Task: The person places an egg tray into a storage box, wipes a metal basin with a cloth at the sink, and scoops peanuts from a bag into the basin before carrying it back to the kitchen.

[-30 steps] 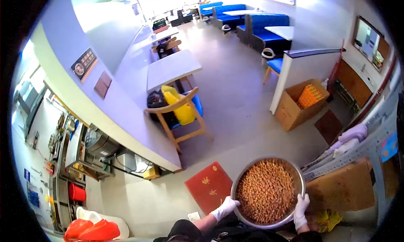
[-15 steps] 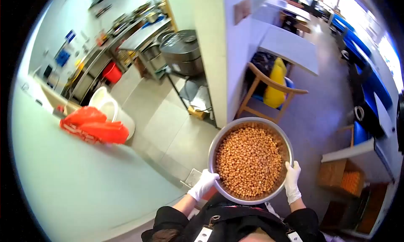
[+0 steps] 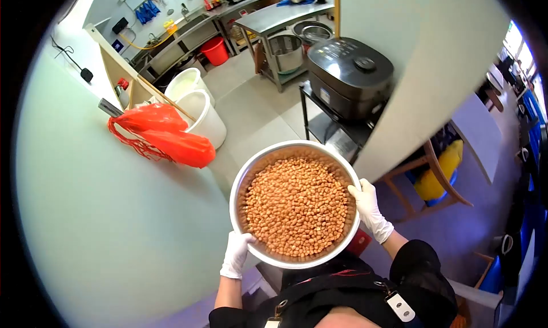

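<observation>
A round metal bowl (image 3: pixel 238 182) full of peanuts (image 3: pixel 297 208) is held in front of my body. My left hand (image 3: pixel 236 254), in a white glove, grips the rim at the lower left with the thumb over the edge. On the right side, my right hand (image 3: pixel 370 208), gloved the same way, is closed on the rim. The fingers of both hands are partly hidden under the bowl's outside. The bowl looks roughly level.
A pale wall (image 3: pixel 114 225) runs along the left, with a red plastic bag (image 3: pixel 171 137) hanging from it. Behind are white buckets (image 3: pixel 205 119). Ahead, a dark cooker (image 3: pixel 351 74) stands on a black rack (image 3: pixel 322 119) beside a pillar (image 3: pixel 422 82). Kitchen counters lie beyond; a wooden chair (image 3: pixel 439 174) stands right.
The view has turned left toward the kitchen and come closer to the cooker and buckets. Both hands still hold the bowl, which now appears further left in view.
</observation>
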Demonstrator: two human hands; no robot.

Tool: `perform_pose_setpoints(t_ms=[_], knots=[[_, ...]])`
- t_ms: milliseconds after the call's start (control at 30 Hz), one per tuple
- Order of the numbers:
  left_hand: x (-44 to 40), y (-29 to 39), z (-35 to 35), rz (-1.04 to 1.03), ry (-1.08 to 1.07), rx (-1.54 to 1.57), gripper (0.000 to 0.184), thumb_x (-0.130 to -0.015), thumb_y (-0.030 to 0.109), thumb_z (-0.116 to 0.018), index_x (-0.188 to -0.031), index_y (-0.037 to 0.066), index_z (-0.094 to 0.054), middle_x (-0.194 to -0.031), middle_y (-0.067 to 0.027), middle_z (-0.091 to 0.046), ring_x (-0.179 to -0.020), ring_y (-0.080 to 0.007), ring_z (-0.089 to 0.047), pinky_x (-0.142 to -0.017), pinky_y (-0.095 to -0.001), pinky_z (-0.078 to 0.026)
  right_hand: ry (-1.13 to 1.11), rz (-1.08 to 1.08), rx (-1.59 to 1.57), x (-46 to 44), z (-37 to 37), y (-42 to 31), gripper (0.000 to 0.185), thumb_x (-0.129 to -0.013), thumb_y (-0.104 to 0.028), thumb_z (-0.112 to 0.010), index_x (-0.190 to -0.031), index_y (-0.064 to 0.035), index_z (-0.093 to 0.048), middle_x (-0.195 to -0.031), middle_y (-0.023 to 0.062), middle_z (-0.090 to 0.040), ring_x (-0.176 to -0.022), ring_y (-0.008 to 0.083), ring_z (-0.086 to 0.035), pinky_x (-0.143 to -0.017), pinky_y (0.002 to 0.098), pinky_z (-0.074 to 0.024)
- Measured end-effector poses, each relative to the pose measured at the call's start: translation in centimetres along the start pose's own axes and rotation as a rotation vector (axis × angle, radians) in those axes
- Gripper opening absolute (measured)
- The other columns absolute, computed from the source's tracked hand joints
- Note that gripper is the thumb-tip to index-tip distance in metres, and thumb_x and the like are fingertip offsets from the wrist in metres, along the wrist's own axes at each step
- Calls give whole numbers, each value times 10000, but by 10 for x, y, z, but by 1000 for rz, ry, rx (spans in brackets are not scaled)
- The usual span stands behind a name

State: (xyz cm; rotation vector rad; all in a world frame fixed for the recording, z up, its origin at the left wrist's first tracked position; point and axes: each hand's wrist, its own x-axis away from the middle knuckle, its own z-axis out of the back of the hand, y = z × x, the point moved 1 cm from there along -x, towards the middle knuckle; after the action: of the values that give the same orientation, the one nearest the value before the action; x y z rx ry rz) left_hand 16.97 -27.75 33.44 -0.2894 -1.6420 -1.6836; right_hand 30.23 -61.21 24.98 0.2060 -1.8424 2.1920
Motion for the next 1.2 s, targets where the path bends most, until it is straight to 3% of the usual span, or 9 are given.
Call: perform_pose_setpoints(t_ms=[67,133,267,467,667,867,1000,1067,1200], knots=[[-6,-15,4,-52,22,43,277,-610,-1,-538,-863,-97,-597,-747,-100,-614,-636,-182,-583,-587,-291,-478,-67,-38,-17,-2,-4,-16,143,-754,-44,-588,-859,46,-552,-754,67,-573,-693,135,-516,-651,272,-439],[-7,-3,5,-79,9,21,340,-616,-13,-521,-933,-122,-579,-791,-128,-624,-661,-205,-599,-608,-291,-488,-43,34,-188,-2,-9,-35,161,-758,-103,-612,-818,30,-546,-716,37,-545,-667,103,-478,-612,267,-421],[7,-2,2,-116,29,-122,293,-618,-8,-532,-887,-106,-595,-763,-96,-626,-642,-179,-591,-596,-289,-480,15,30,89,0,1,8,136,-761,-101,-610,-793,14,-543,-705,23,-530,-664,95,-473,-617,263,-419],[-7,-10,1,-213,-21,-15,241,-608,-7,-539,-825,-96,-594,-728,-81,-615,-599,-161,-570,-560,-269,-457,111,115,-58,24,10,-12,149,-746,-103,-614,-762,23,-536,-654,56,-552,-620,107,-509,-584,261,-432],[-23,-31,16,-428,-36,-76,76,-592,30,-545,-539,-12,-509,-510,20,-465,-477,-88,-426,-446,-274,-334,153,204,-105,51,9,-30,143,-753,-104,-604,-775,20,-535,-684,56,-541,-659,124,-485,-613,282,-422],[-23,-45,16,-382,-39,136,183,-595,-6,-528,-758,-78,-572,-681,-54,-564,-564,-151,-511,-526,-273,-421,162,234,-28,61,16,-46,188,-758,-139,-586,-808,38,-549,-725,131,-562,-695,190,-525,-637,335,-440],[-5,-28,13,-417,-63,93,273,-599,-11,-524,-848,-113,-565,-759,-103,-593,-600,-179,-550,-538,-289,-452,132,253,-101,49,11,-35,196,-751,-154,-587,-763,25,-508,-704,124,-528,-698,183,-502,-625,347,-431],[-5,-29,3,-426,-76,157,309,-587,-14,-509,-873,-101,-588,-811,-89,-617,-671,-187,-575,-641,-288,-469,109,278,-165,49,10,-24,196,-752,-155,-586,-770,24,-507,-703,120,-524,-701,177,-499,-622,345,-429],[-14,-36,6,-451,-155,161,352,-607,-12,-508,-937,-109,-580,-858,-100,-620,-710,-189,-585,-655,-286,-462,186,225,-28,61,14,-27,128,-772,-105,-568,-758,8,-510,-678,61,-525,-632,129,-490,-568,294,-419]])
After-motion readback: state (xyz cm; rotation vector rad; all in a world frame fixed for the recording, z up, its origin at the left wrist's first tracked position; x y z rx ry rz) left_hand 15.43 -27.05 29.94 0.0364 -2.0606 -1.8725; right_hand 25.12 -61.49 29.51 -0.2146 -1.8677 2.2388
